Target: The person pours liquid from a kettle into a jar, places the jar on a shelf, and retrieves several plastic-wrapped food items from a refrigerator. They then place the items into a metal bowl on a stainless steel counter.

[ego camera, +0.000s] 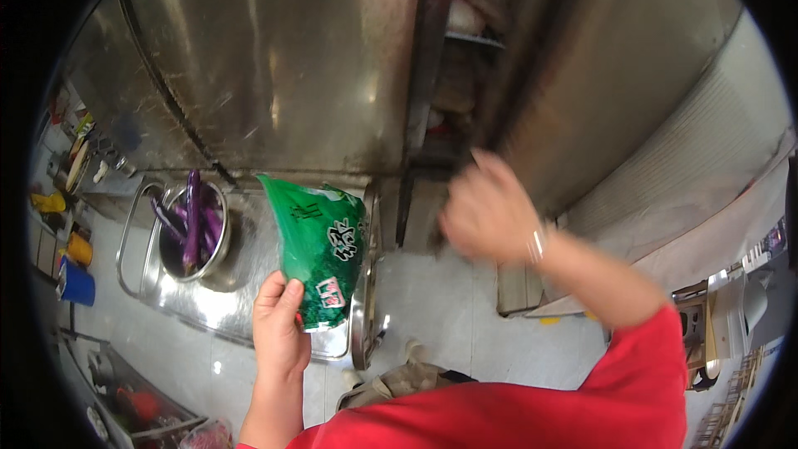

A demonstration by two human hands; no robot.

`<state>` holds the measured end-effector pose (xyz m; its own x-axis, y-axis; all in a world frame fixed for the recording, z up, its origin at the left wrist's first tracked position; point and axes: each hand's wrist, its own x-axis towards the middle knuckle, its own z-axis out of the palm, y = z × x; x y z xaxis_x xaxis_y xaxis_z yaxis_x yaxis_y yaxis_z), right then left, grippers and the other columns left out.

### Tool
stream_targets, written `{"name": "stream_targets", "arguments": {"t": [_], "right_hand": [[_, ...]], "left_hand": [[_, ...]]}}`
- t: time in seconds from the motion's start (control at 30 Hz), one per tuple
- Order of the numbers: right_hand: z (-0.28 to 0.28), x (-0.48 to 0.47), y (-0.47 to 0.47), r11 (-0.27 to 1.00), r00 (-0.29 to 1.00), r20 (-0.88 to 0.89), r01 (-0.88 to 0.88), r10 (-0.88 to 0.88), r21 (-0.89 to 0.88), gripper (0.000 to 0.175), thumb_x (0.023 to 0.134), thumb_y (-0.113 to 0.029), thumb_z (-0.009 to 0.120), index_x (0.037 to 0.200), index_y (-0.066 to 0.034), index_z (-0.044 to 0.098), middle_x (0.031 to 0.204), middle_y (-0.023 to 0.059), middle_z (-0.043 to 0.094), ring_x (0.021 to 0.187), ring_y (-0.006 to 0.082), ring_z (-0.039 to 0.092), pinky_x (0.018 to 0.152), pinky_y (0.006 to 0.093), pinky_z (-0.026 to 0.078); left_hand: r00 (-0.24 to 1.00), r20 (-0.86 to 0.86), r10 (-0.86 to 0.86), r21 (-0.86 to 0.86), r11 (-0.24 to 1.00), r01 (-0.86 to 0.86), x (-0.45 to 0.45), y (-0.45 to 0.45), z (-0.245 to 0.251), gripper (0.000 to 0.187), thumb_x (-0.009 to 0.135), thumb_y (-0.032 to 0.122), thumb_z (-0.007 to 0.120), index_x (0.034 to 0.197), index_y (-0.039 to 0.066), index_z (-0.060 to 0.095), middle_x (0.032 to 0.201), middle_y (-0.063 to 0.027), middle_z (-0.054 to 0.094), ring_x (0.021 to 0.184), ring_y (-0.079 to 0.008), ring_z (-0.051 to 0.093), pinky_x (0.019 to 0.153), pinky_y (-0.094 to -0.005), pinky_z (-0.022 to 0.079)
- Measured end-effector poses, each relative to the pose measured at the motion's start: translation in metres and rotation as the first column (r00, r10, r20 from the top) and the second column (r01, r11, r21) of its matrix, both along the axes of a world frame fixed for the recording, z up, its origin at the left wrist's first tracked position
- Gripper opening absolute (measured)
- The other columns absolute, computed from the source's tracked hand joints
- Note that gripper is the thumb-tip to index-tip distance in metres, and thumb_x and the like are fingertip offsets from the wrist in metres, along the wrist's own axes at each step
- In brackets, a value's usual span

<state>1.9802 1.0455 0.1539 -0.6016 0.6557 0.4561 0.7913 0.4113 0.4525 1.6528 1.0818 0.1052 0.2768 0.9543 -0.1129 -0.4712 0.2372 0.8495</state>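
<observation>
A green plastic food bag point(324, 249) bearing writing is pinched near its lower edge by my left hand point(283, 318). It hangs over the right part of a steel trolley point(249, 262). On the trolley's left part stands a round steel pot point(222, 249) holding several purple eggplants point(192, 218). My right hand point(492, 212), blurred, is at the lower edge of a partly open steel cabinet door point(580, 75); whether its fingers grip the door cannot be told. Bagged items point(467, 15) lie on racks inside the cabinet's dark opening.
A steel door panel point(299, 62) rises behind the trolley. Along the far left are a blue container point(76, 282) and a yellow-orange one point(80, 249). A rack with a red item point(140, 404) stands at the lower left. Tiled floor point(436, 299) shows beside the trolley.
</observation>
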Motion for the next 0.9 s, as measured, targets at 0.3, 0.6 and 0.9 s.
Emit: {"name": "stream_targets", "arguments": {"t": [0.3,0.6,0.9], "right_hand": [[-0.048,-0.02,-0.329,0.369,0.13,-0.985,0.915,0.113,0.163,0.057,0.099,-0.017,0.058,0.145,-0.0046,0.027,0.149,0.0126,0.036,0.13,0.0248,0.044,0.113,0.0422,0.034],[-0.091,0.016,-0.36,0.242,0.146,-0.983,0.955,0.113,0.17,0.091,0.096,-0.057,0.055,0.151,0.0072,0.022,0.15,0.0235,0.035,0.132,0.0329,0.045,0.111,0.0481,0.038],[-0.123,0.011,-0.374,0.106,0.046,-0.986,0.992,0.16,0.064,0.089,0.096,-0.06,0.049,0.149,0.0085,0.027,0.15,0.0253,0.036,0.131,0.034,0.046,0.109,0.0493,0.04]], "left_hand": [[0.924,0.116,-0.364,-0.042,0.928,0.37,0.171,0.022,0.012,0.023,0.099,0.011,0.059,0.119,0.001,0.061,0.111,-0.005,0.066,0.098,-0.0129,0.063,0.085,-0.0284,0.05],[0.858,0.326,-0.396,-0.033,0.903,0.429,0.397,0.074,-0.003,0.02,0.104,0.014,0.049,0.122,0.007,0.055,0.123,-0.0087,0.06,0.111,-0.0232,0.06,0.093,-0.0487,0.05],[0.774,0.469,-0.426,0.01,0.879,0.478,0.584,0.168,-0.021,0.032,0.106,0.015,0.037,0.137,0.01,0.045,0.141,-0.0151,0.05,0.129,-0.0396,0.048,0.108,-0.0698,0.035]]}}
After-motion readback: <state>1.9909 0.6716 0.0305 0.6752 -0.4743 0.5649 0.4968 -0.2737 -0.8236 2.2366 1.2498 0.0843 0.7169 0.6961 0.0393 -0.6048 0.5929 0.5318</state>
